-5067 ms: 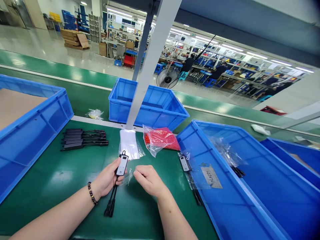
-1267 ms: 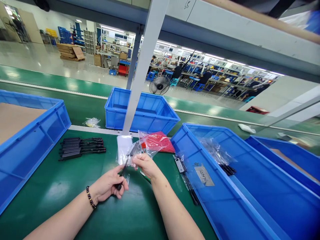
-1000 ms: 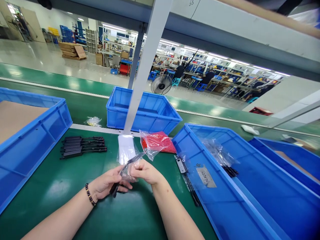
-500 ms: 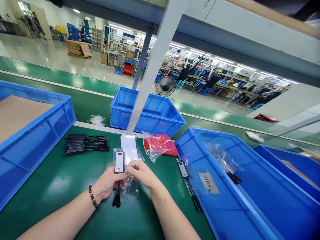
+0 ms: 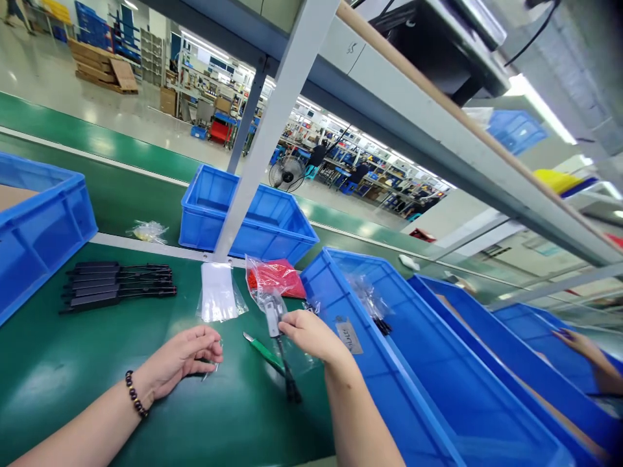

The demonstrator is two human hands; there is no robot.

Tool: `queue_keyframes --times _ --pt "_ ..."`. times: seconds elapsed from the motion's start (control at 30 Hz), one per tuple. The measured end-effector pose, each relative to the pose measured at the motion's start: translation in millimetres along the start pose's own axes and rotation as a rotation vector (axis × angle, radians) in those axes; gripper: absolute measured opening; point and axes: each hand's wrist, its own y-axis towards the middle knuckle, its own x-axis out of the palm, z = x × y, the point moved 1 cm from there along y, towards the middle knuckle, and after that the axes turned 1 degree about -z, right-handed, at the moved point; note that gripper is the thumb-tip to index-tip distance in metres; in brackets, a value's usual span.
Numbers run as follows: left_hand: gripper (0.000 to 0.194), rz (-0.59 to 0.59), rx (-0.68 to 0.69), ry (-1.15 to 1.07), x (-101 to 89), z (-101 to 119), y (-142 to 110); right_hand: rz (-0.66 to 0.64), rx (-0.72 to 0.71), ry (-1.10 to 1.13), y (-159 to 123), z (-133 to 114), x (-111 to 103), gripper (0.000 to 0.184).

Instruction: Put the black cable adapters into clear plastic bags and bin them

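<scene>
My right hand [image 5: 311, 334] pinches a small grey-and-white electronic device [image 5: 273, 318] with a black cable; a clear plastic bag is around it, slightly blurred. To the left, my left hand [image 5: 187, 357] is apart from the device, its fingers curled round something small and shiny that I cannot make out. A green utility knife [image 5: 265, 353] lies on the green mat, partly behind the device's cable. Beyond the hands is a stack of clear bags [image 5: 217, 292]. Several black devices with cables [image 5: 97, 285] lie in a row at the left.
A bag of red pieces [image 5: 275, 277] lies near the back blue bin [image 5: 243, 227]. Large blue bins stand at left [image 5: 53, 227] and right [image 5: 389, 370]; the right one holds bagged devices [image 5: 372, 301]. A metal post [image 5: 263, 143] rises behind the mat. Another person's hand [image 5: 579, 344] is far right.
My right hand has taken the bagged device rightward, out of my left hand, which has moved left. The green knife has come into view. The head view has turned right.
</scene>
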Motion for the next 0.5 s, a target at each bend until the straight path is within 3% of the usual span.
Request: queue_keyframes --times 0.1,0.2,0.33,0.5 --pt "0.025 0.009 -0.013 0.056 1.8 -1 -1 -0.073 0.350 -0.276 0 47 1 0.022" --pt "0.025 0.028 -0.015 0.123 2.9 -2 -2 -0.057 0.549 -0.383 2 79 9 0.023" --pt "0.024 0.035 -0.007 0.167 1.8 -3 -2 0.014 0.652 -0.434 0 97 15 0.029" --pt "0.022 0.048 -0.017 0.213 1.0 -4 -1 0.048 0.686 -0.452 -2 99 16 0.029"
